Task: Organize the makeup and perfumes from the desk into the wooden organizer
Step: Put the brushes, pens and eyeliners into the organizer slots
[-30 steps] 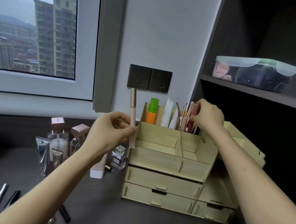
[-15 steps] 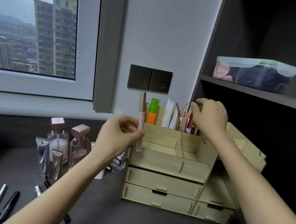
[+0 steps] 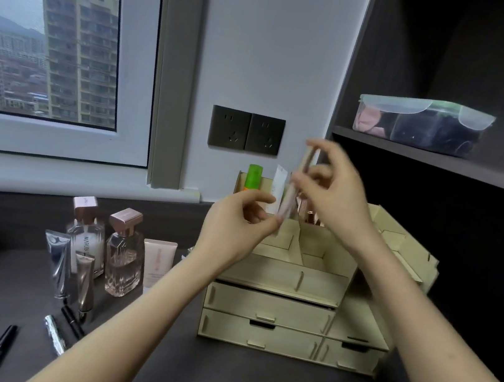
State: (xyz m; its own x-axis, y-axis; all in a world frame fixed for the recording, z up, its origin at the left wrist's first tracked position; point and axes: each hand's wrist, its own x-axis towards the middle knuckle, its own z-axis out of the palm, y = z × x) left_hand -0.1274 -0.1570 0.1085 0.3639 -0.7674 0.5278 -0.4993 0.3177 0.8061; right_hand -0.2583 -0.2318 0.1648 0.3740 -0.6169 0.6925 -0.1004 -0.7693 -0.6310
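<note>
Just the head cam for this one. The slim pale-pink makeup stick (image 3: 291, 196) is in the air right above the back slots of the pale plywood organizer with slotted drawers (image 3: 280, 277), leaning a bit. The left hand (image 3: 236, 224) pinches the stick's bottom end, grip narrowed to thumb and fingertips. The right hand (image 3: 335, 196) has curled fingers on the upper part, but it's blurry, so I can't say how firm.

My guess is it's a hand-to-hand pass, since the right hand is nearer those tall slots. A green-capped orange tube (image 3: 253, 176) and a flat white tube (image 3: 277, 191) already stand upright in there.

Left of the organizer, on the dark matte desk (image 3: 215, 381), two chunky glass perfume bottles with rose-gold caps (image 3: 123, 256) and a cream squeeze tube (image 3: 157, 261) are waiting.
</note>
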